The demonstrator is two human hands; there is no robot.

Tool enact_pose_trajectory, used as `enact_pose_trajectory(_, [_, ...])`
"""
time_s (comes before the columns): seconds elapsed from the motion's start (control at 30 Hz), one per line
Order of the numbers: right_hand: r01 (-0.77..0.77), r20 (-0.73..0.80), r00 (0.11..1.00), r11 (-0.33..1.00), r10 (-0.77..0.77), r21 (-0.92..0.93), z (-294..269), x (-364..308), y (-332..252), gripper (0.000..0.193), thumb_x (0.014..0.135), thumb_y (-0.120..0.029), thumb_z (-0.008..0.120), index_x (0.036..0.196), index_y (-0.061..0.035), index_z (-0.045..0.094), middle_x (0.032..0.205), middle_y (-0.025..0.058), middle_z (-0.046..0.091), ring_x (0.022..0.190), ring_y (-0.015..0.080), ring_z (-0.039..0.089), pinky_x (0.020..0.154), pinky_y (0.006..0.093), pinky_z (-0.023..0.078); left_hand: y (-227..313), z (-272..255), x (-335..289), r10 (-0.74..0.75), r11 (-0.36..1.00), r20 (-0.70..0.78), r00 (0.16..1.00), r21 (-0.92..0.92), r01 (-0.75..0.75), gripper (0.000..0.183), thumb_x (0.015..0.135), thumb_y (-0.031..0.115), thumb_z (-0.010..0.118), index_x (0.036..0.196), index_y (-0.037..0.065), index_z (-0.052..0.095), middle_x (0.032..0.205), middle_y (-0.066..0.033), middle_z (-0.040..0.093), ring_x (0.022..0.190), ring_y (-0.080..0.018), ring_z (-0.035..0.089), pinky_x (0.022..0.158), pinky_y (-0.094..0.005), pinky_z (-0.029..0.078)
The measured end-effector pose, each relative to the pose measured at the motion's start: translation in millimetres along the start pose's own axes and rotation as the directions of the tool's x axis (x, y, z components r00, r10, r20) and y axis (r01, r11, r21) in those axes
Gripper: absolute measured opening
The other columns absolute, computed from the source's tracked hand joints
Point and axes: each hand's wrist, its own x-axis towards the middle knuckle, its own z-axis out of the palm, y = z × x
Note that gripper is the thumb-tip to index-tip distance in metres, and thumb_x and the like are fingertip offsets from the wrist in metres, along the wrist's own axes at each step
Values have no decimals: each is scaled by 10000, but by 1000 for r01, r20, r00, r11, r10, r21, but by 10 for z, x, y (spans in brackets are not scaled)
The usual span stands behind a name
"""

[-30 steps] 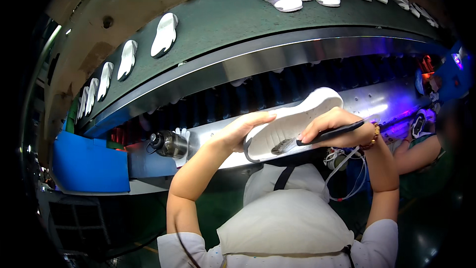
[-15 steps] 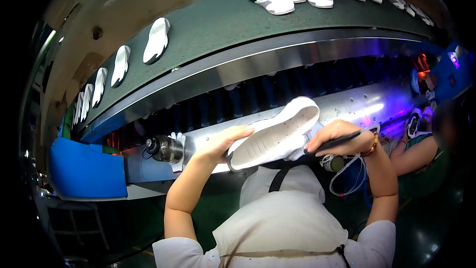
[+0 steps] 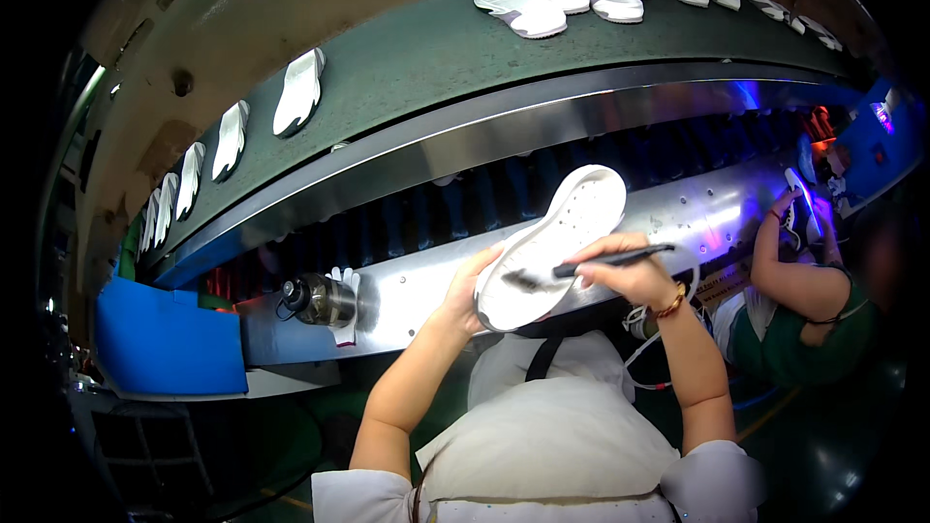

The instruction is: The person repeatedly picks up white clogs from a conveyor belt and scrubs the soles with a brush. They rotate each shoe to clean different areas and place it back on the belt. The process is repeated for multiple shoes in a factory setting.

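Observation:
My left hand [image 3: 466,292] grips a white shoe sole [image 3: 573,218] by its near left edge, with the hollow inner side turned up. In my right hand [image 3: 632,274] is a black-handled brush [image 3: 620,258], held like a pen. Its dark bristles, smeared by motion, are at the inner face of the sole toward the near end. The sole is tilted and held above the metal ledge [image 3: 392,315]. A thin white tube [image 3: 647,353] hangs below my right wrist.
A green conveyor belt [image 3: 407,68] carries several white soles [image 3: 298,92]. Left on the ledge are a dark bottle [image 3: 320,299] and a white glove [image 3: 345,315]. A blue machine housing [image 3: 174,334] stands left. Another person's arm [image 3: 799,281] is at work on the right.
My right hand has moved left, bringing the brush from beside the sole over its inner face. The sole is turned more upright. The other person's arms have reached forward.

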Motion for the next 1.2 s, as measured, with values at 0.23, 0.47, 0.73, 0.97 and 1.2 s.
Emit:
enact_pose_trajectory(0.23, [-17,-653,755,994,-58,-109,-79,91,467,170,752,-50,588,910,10,609,732,69,616,575,83,558,528,188,444,-101,-32,117,30,999,13,999,-40,-29,468,857,314,400,1214,13,366,1127,-176,498,982,-286,538,783,-458,473])
enact_pose_trajectory(0.47, [-233,-233,940,968,250,96,347,-233,394,194,723,-83,631,890,14,620,625,32,577,429,42,461,407,161,356,-89,-191,151,106,986,-236,966,147,-72,427,875,280,395,1191,-6,376,1132,-147,491,1009,-225,518,848,-355,434])
enact_pose_trajectory(0.73, [380,-394,914,533,-94,756,-417,-520,570,193,806,-131,522,918,26,537,909,204,590,424,102,423,462,203,361,696,265,-88,540,810,119,833,196,-553,493,860,279,284,1190,-78,362,1117,-232,490,943,-316,555,808,-376,475])
enact_pose_trajectory(0.97, [320,-394,919,539,24,779,-473,-584,843,192,821,-140,514,927,18,540,908,181,584,517,139,460,509,226,383,1407,435,880,678,561,-151,720,-527,-639,688,827,516,279,1160,-83,341,1140,-217,455,1076,-354,423,920,-506,321])
enact_pose_trajectory(1.2, [307,-542,823,669,170,676,-448,-605,919,205,808,-116,547,968,9,519,858,111,570,678,159,528,624,258,427,1487,1034,1877,825,60,112,553,958,-282,396,808,316,498,1112,62,494,1192,-144,447,1090,-257,433,864,-353,375])
